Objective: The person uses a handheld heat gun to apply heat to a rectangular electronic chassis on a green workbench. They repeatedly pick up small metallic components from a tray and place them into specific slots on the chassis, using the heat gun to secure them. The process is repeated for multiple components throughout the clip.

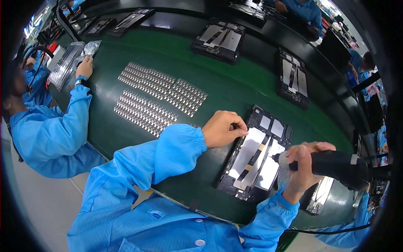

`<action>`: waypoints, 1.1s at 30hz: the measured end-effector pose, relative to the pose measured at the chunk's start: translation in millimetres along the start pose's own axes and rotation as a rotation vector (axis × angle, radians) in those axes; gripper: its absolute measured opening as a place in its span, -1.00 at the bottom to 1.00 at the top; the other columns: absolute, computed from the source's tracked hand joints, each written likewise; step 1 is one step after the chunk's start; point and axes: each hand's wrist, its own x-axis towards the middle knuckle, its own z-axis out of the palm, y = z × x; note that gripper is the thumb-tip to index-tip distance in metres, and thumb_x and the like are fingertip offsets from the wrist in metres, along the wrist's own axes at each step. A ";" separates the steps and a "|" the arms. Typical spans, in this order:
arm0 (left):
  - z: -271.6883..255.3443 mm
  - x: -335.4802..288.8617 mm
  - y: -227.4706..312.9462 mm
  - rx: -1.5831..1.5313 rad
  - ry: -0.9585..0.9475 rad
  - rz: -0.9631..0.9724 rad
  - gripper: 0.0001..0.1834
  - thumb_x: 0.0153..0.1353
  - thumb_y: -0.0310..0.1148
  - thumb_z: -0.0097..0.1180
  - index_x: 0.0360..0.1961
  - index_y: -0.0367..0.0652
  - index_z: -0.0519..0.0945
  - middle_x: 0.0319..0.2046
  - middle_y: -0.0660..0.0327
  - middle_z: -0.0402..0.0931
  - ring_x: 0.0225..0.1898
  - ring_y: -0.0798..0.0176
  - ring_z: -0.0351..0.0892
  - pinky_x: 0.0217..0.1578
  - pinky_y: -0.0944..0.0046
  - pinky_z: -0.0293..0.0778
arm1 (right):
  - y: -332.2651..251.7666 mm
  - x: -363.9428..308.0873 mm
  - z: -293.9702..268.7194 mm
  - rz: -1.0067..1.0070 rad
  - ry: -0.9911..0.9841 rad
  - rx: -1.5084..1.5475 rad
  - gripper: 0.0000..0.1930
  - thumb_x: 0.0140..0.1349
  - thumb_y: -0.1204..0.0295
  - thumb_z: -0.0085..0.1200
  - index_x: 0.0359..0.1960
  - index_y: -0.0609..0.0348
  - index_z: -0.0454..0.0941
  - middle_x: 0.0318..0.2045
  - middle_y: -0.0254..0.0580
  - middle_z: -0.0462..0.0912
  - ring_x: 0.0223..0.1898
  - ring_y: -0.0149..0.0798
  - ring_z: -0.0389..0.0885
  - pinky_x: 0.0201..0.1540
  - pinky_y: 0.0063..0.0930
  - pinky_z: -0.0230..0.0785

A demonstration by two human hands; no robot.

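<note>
An open tablet body, with silvery battery panels and dark flex strips, lies at a slant on the green table in front of me. My left hand is at its upper left edge, thumb and forefinger pinched together; anything between them is too small to make out. My right hand is wrapped round a black electric screwdriver with a light grey collar. The tool lies nearly level over the tablet's right side, its narrow dark tip pointing left above the panels and apart from them.
Sheets of small metallic parts lie left of the tablet. More open tablets sit along the dark far line, and another part-hidden one at right. A co-worker's hand touches clear plastic packs at left. A black cable runs lower right.
</note>
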 end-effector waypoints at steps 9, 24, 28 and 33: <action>3.7 3.2 -3.3 -0.028 0.060 -0.021 -0.88 -0.05 -0.45 0.32 -0.47 -0.26 0.65 -0.52 0.23 0.54 -0.58 0.44 0.45 -0.54 0.42 0.38 | 28.9 10.3 54.2 0.098 -0.094 0.081 -0.58 -0.01 0.74 0.18 -0.19 0.21 0.24 -0.65 -0.19 0.51 -0.64 -0.39 0.50 -0.52 -0.58 0.38; -1.6 5.5 -1.5 -0.114 0.015 -0.093 -0.88 -0.05 -0.47 0.28 -0.49 -0.32 0.63 -0.62 0.16 0.57 -0.58 0.38 0.54 -0.53 0.35 0.44 | 47.8 11.0 64.0 0.131 -0.116 0.099 -0.61 0.01 0.72 0.19 -0.19 0.21 0.26 -0.65 -0.16 0.51 -0.66 -0.36 0.49 -0.51 -0.50 0.43; -6.8 9.5 0.8 -0.136 -0.025 -0.144 -0.88 -0.04 -0.48 0.27 -0.52 -0.33 0.63 -0.63 0.15 0.57 -0.60 0.39 0.53 -0.56 0.35 0.43 | 48.5 11.7 65.5 0.125 -0.105 0.090 -0.62 0.02 0.72 0.19 -0.19 0.21 0.27 -0.65 -0.17 0.51 -0.66 -0.36 0.48 -0.51 -0.49 0.42; -6.9 9.8 2.3 -0.139 -0.025 -0.171 -0.89 -0.04 -0.49 0.26 -0.53 -0.34 0.63 -0.65 0.16 0.56 -0.64 0.40 0.52 -0.59 0.36 0.42 | 50.8 12.0 65.3 0.132 -0.113 0.096 -0.63 0.03 0.72 0.18 -0.19 0.21 0.27 -0.64 -0.17 0.51 -0.66 -0.36 0.48 -0.51 -0.49 0.43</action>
